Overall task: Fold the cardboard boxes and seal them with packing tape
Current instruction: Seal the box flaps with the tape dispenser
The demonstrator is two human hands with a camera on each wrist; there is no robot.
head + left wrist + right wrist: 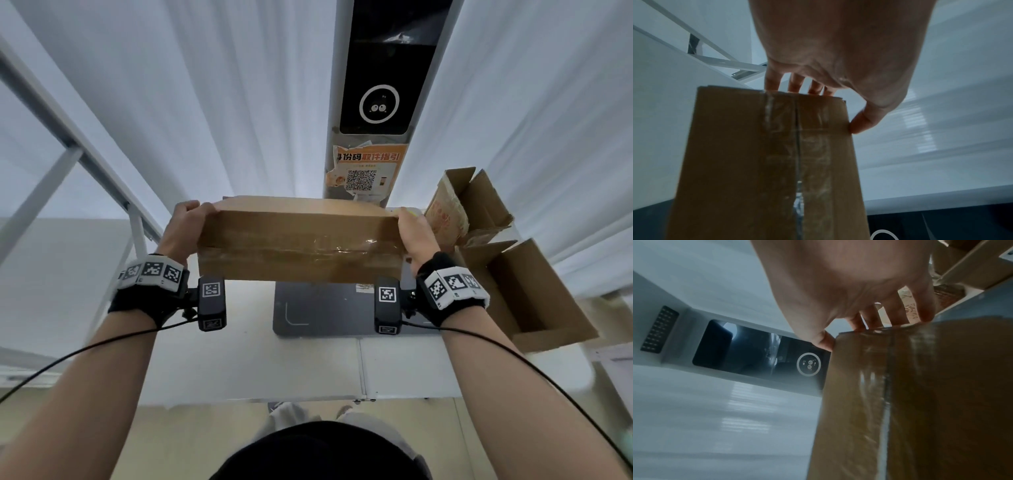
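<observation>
A closed brown cardboard box hangs in the air above the table, held between both hands. Clear packing tape runs along the seam of the face turned toward me. My left hand grips the box's left end, thumb on the upper face and fingers curled behind. My right hand grips the right end the same way. In the left wrist view the taped seam runs down the box, with fingers behind its end. The right wrist view shows the box and the thumb at its corner.
A dark grey mat lies on the white table under the box. Several open, unsealed cardboard boxes stand at the right. Behind stand a white curtain, a pillar with a black screen and an orange QR poster. A white metal frame runs at left.
</observation>
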